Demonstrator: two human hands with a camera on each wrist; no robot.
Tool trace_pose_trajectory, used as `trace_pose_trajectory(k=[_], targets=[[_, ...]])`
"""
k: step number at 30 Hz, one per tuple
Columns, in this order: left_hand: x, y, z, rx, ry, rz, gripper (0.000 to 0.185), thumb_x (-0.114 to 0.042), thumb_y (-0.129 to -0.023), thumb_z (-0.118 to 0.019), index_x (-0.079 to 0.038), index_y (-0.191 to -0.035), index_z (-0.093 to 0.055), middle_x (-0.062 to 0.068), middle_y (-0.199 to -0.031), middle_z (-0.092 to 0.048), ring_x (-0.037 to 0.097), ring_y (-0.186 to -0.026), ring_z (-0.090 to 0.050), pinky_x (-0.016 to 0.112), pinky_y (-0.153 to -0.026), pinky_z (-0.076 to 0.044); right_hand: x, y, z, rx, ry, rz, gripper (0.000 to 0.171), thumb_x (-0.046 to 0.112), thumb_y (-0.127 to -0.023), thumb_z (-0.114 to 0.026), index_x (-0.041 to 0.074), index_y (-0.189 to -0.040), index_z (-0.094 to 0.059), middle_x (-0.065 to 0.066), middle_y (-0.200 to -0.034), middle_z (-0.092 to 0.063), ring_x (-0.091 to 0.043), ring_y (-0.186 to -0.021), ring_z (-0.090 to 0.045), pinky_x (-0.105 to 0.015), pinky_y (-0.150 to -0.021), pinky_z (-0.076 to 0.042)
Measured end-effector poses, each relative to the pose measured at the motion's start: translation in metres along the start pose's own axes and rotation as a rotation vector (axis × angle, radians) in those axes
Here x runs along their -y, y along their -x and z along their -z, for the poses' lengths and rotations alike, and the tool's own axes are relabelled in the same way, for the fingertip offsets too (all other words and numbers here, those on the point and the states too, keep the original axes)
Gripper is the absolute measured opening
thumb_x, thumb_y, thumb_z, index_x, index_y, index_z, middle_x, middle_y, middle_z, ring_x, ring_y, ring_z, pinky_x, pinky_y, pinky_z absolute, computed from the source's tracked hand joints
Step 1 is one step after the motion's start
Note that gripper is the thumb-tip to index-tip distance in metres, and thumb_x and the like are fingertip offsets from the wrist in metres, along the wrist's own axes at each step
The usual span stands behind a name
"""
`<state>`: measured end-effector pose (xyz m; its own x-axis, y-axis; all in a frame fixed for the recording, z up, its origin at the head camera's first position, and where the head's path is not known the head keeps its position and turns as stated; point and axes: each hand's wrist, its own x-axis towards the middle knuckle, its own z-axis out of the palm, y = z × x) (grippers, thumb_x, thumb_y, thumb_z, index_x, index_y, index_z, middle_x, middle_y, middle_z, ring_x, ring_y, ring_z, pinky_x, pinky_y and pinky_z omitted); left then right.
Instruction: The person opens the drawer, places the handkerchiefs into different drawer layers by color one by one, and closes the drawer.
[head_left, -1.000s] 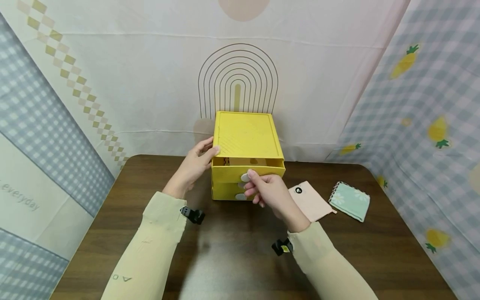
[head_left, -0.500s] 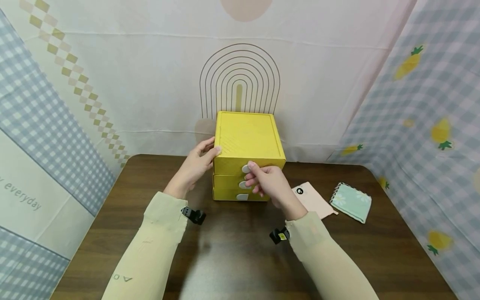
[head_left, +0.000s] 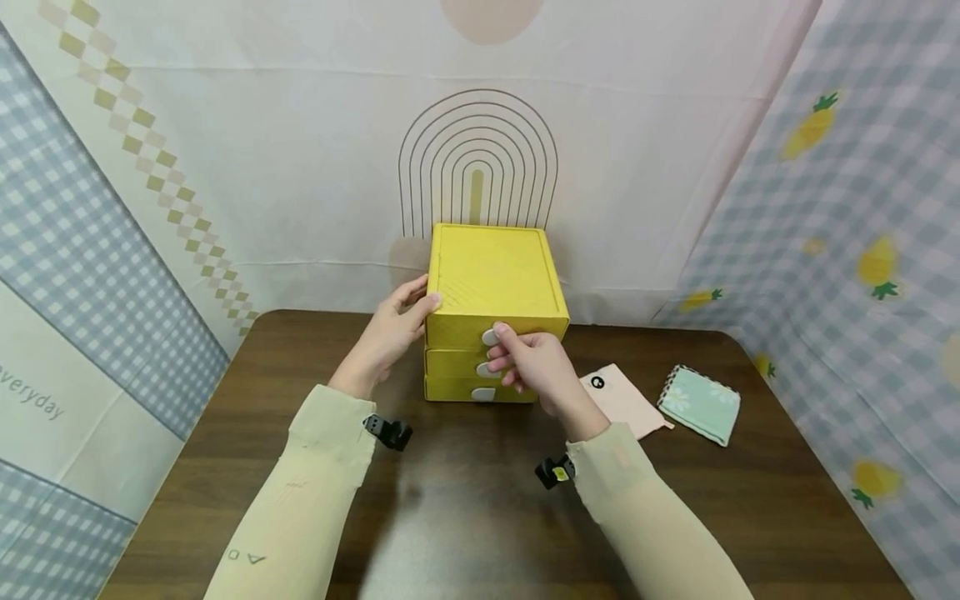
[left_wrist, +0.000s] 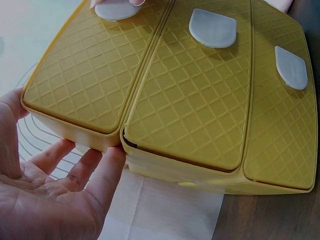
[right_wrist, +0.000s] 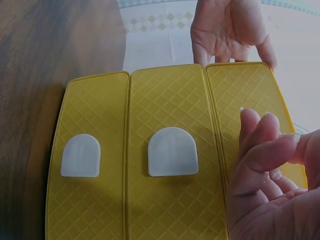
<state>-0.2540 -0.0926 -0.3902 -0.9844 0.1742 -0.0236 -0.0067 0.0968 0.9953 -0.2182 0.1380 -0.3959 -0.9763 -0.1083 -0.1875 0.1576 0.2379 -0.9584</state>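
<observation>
A small yellow three-drawer storage box (head_left: 495, 267) stands on the table with all its drawers pushed in. Each drawer front has a white tab handle. My left hand (head_left: 390, 329) rests on the box's upper left edge. Its thumb lies on top and its fairly straight fingers (left_wrist: 82, 170) touch the side. With thumb and fingers, my right hand (head_left: 540, 367) pinches the white tab (left_wrist: 117, 10) of the top drawer (head_left: 457, 332). In the right wrist view this hand hides that tab, while the middle tab (right_wrist: 173, 151) and bottom tab (right_wrist: 80, 155) show.
Right of the box lie a folded pink cloth (head_left: 622, 404), partly behind my right forearm, and a folded mint-green cloth (head_left: 701, 404). Behind the brown wooden table (head_left: 450, 517) hangs a patterned white curtain (head_left: 315, 167).
The top drawer stood partly out one second ago; my right hand has pushed it in, flush with the box, by its tab. My left hand has stayed on the box.
</observation>
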Motion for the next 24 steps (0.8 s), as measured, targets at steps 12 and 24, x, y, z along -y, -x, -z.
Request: trace_pose_trajectory(k=[12, 24], targets=[[0.001, -0.001, 0.000, -0.011, 0.008, -0.002, 0.066, -0.047, -0.093, -0.061, -0.028, -0.150, -0.036, 0.003, -0.149, -0.036, 0.021, -0.133, -0.039, 0.044, -0.106, -0.038, -0.008, 0.007, -0.004, 0.001, 0.014, -0.009, 0.057, 0.057, -0.092, -0.057, 0.002, -0.097, -0.073, -0.013, -0.084, -0.072, -0.018, -0.053, -0.056, -0.026, -0.045, -0.043], [0.003, -0.004, 0.001, -0.006, 0.008, 0.005, 0.064, -0.047, -0.094, -0.060, -0.029, -0.150, -0.036, 0.003, -0.149, -0.036, 0.021, -0.133, -0.038, 0.043, -0.106, -0.038, -0.036, 0.007, -0.006, 0.023, 0.030, -0.059, 0.068, 0.062, -0.088, -0.059, -0.003, -0.101, -0.070, -0.012, -0.080, -0.071, -0.014, -0.052, -0.054, -0.025, -0.044, -0.042]])
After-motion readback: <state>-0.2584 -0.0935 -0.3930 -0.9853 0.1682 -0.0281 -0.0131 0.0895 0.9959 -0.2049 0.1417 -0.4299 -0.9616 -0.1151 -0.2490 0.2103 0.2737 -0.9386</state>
